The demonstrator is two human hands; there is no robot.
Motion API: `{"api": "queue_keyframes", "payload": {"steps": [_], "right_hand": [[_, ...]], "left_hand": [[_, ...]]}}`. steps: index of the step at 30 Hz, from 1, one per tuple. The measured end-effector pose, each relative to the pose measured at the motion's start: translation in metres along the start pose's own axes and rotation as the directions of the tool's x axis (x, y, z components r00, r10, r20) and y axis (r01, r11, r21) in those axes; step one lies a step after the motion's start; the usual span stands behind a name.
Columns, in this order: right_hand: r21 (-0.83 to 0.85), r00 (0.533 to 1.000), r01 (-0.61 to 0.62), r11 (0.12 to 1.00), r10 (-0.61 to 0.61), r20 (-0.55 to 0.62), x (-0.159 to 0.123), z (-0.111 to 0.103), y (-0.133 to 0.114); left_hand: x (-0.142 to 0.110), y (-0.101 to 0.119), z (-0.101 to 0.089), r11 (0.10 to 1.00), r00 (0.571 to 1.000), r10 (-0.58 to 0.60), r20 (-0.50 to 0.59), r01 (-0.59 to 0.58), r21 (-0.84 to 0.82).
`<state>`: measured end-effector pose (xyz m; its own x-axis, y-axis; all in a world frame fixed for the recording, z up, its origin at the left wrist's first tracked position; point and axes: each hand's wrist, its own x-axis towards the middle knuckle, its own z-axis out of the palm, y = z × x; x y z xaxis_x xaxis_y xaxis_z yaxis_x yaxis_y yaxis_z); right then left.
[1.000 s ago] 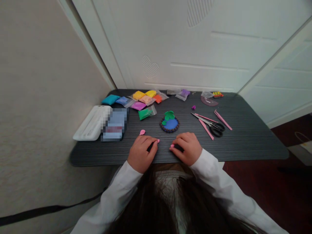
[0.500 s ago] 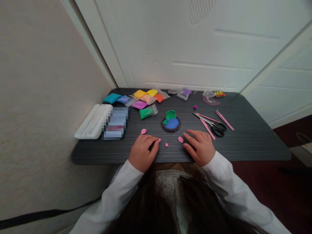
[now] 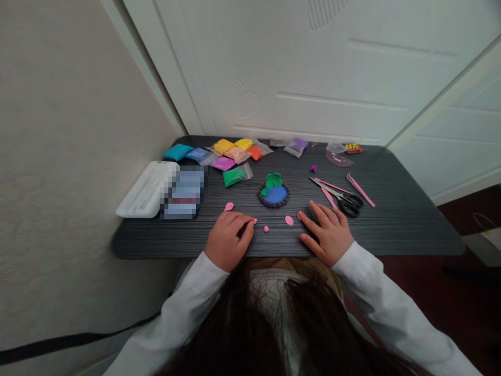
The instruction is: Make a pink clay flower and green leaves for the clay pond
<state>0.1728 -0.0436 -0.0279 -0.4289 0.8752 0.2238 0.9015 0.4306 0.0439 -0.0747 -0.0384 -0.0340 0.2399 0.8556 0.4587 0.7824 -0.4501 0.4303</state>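
**Right hand spread, pink piece showing at its fingertip**

You have your right hand open over the table, fingers apart, 1 fingertip on a pink piece. Change in the last 0.5 s: that piece comes into view, and the hand sits slightly farther right of the flat pink oval. My read: 2 pieces now lie within easy reach of those fingers.

Your left hand has thumb and fingertips together, apparently pinching a tiny pink bit. Small pink ball between your hands; pink teardrop just beyond the left knuckles. Brown-rimmed blue disc with green leaves ahead, untouched. Scissors beyond your right hand.
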Motion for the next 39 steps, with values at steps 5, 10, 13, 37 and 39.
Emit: {"api": "queue_keyframes", "payload": {"steps": [5,10,13,37,39], "right_hand": [[0.002,1.0,-0.009,1.0,0.009,0.025,-0.0002,0.0006,0.0007],[0.003,1.0,-0.003,1.0,0.003,0.025,0.0001,0.0003,-0.0002],[0.001,1.0,-0.002,1.0,0.002,0.017,-0.0002,0.0004,-0.0002],[-0.003,1.0,0.013,1.0,-0.013,-0.013,0.0001,0.0024,-0.0001],[0.002,1.0,0.013,1.0,-0.012,-0.017,0.0003,0.0025,0.0005]], "left_hand": [[-0.0003,0.0006,-0.0004,1.0,1.0,-0.001,0.014,0.001,-0.001],[0.0005,0.0012,-0.001,1.0,1.0,-0.006,0.016,0.005,0.007],[0.0005,0.0014,-0.0005,1.0,1.0,-0.002,0.013,0.002,0.008],[0.0,0.0015,-0.0007,1.0,1.0,0.007,-0.002,-0.007,-0.001],[-0.0002,0.0013,-0.0006,1.0,1.0,0.003,-0.003,-0.003,-0.001]]}}
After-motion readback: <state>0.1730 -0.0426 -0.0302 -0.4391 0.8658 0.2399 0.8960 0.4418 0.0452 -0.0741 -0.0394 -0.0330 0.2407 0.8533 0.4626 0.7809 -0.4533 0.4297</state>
